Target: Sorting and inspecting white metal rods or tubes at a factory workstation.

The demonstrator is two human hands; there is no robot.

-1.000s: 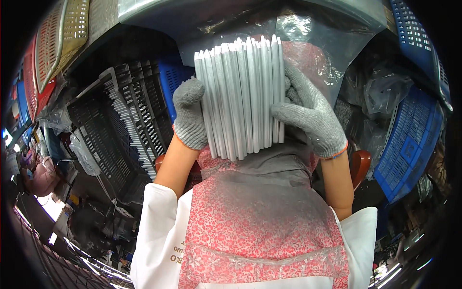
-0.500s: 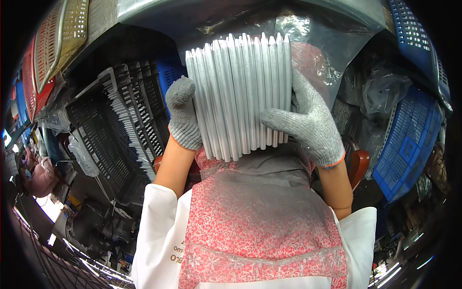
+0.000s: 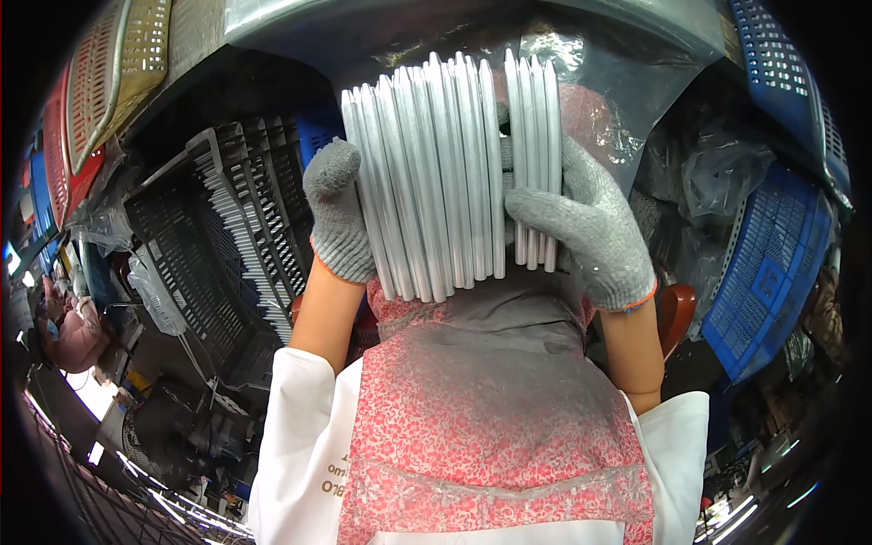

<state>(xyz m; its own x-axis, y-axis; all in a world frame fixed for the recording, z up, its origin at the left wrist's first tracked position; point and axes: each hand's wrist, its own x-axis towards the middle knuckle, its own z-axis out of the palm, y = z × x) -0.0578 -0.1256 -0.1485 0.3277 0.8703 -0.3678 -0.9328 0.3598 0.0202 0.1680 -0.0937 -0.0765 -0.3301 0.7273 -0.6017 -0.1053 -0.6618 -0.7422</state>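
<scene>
A row of silvery metal rods [image 3: 427,182] with tapered far ends lies side by side across my hands, above my lap. My left hand [image 3: 338,209], in a grey knitted glove, supports the larger group from its left side; most of its fingers are hidden beneath. In a matching glove, my right hand [image 3: 595,222] grips a smaller group of rods [image 3: 536,163] at the right, its thumb across their lower part. A gap separates the two groups, and grey glove fabric shows through it.
Black plastic crates [image 3: 204,245] stand at the left, one with more rods along it. On the right are a blue crate [image 3: 767,268] and clear plastic bags [image 3: 727,173]. A plastic-covered surface [image 3: 436,23] lies ahead. A pink patterned apron [image 3: 490,409] covers my lap.
A few rods at the right have parted from the rest, with my right thumb at the gap. The larger group has shifted slightly left.
</scene>
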